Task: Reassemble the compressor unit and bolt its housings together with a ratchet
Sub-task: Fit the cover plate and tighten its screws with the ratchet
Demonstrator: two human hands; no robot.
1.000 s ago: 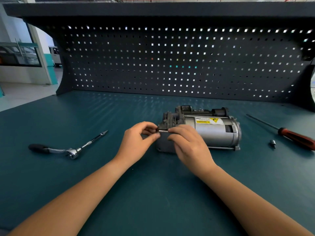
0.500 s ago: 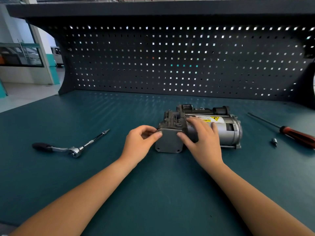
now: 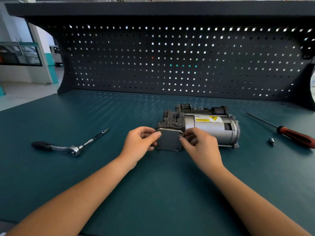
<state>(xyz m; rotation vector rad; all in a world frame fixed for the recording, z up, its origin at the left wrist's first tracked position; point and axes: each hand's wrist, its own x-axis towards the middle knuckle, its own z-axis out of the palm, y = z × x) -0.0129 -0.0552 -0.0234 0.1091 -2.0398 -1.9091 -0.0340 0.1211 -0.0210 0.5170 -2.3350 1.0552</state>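
The compressor unit (image 3: 211, 128) lies on its side mid-bench, a silver motor cylinder with a yellow warning label and a dark head at its left end. A flat grey cover plate (image 3: 169, 140) sits against the near face of that head. My left hand (image 3: 140, 143) pinches the plate's upper left corner. My right hand (image 3: 198, 143) pinches its upper right corner with curled fingers. The ratchet (image 3: 71, 147), with black grip and long extension, lies on the bench to the left, away from both hands.
A red-handled screwdriver (image 3: 293, 135) lies at the right, with a small socket bit (image 3: 271, 141) just left of its handle. The teal bench mat (image 3: 153, 193) reaches back to a dark pegboard wall (image 3: 170, 62).
My right hand came off the motor cylinder and moved down to the plate's right corner. The cover plate now faces me flat against the head. My left hand stayed at the left corner.
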